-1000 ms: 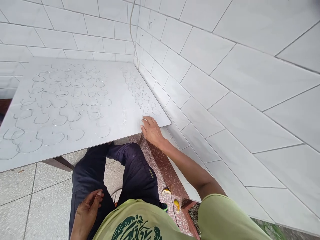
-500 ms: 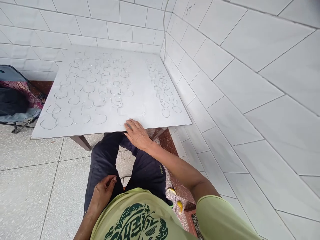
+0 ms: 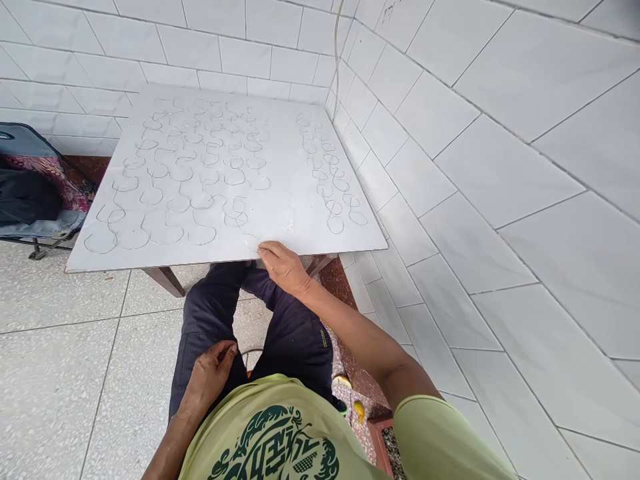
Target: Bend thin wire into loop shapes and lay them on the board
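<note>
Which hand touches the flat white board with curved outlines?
The right hand: its fingers rest on the front edge of the flat white board. The left hand is off the board, low over the dark navy trousers.

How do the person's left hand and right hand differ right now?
The right hand rests palm down on the near edge of the white board, while the left hand is off the board, low over the dark trousers. The right hand's fingers lie nearly straight; the left hand's are curled. The right arm reaches forward, while the left arm sits close to the body. Both hands are bare.
</note>
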A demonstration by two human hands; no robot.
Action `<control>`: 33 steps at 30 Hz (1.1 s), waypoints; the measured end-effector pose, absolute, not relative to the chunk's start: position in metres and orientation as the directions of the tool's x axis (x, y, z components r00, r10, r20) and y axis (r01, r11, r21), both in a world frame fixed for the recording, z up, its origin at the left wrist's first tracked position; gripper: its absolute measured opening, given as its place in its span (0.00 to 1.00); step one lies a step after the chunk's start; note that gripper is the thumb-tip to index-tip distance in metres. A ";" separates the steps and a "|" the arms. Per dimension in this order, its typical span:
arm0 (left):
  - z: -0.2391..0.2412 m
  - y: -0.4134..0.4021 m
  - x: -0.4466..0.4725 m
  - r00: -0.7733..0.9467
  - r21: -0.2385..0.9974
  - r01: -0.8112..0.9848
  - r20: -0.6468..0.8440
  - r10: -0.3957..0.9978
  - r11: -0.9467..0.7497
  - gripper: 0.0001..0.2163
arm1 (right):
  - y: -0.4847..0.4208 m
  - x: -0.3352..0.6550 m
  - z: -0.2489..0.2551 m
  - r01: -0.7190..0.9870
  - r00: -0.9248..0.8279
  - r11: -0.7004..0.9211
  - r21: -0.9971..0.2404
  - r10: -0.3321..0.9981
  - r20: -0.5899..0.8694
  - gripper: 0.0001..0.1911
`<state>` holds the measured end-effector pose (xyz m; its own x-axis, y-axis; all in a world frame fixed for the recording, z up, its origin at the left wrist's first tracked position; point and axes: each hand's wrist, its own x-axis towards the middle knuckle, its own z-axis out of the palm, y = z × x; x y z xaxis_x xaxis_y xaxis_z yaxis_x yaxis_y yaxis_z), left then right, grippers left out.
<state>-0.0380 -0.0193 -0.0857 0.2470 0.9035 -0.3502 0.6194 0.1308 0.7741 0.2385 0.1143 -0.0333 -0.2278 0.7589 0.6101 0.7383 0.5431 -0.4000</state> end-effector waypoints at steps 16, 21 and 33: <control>-0.034 0.004 -0.015 0.138 0.928 0.304 -0.267 0.954 0.215 0.25 | 0.089 0.195 0.016 -0.431 0.330 0.158 -0.888 0.944 0.008 0.15; 0.020 0.036 0.013 0.059 0.997 0.036 -0.074 0.995 0.072 0.24 | 0.047 0.172 0.010 -0.488 0.230 0.029 -0.872 0.968 -0.097 0.14; 0.019 0.039 0.016 -0.072 0.982 0.188 -0.002 0.997 0.016 0.18 | 0.009 0.154 -0.006 -0.211 0.141 0.048 -0.976 0.990 0.018 0.10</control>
